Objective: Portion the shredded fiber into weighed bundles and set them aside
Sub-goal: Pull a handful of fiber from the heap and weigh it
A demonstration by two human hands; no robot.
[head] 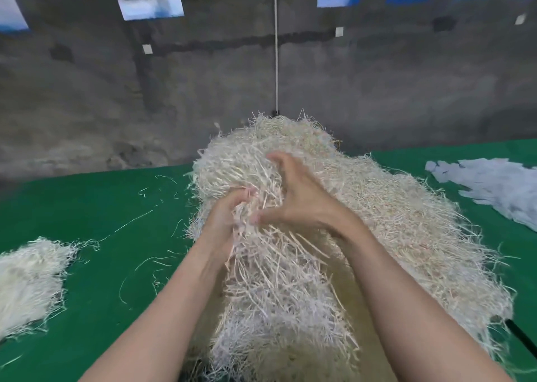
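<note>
A big mound of cream shredded fiber [363, 207] fills the middle of the green table [101, 207]. My left hand [229, 216] is buried in its near side, fingers curled around a tuft of strands. My right hand [293, 198] lies on top of the mound just beside it, thumb and fingers spread wide over the strands. A smaller, flatter bundle of the same fiber [26, 283] lies apart at the table's left edge.
Loose strands [139, 219] are scattered on the green cover between the two piles. A heap of pale blue-white shredded material [494, 190] lies at the right. A dark rod [520, 335] pokes in at the lower right. A grey wall with posters stands behind.
</note>
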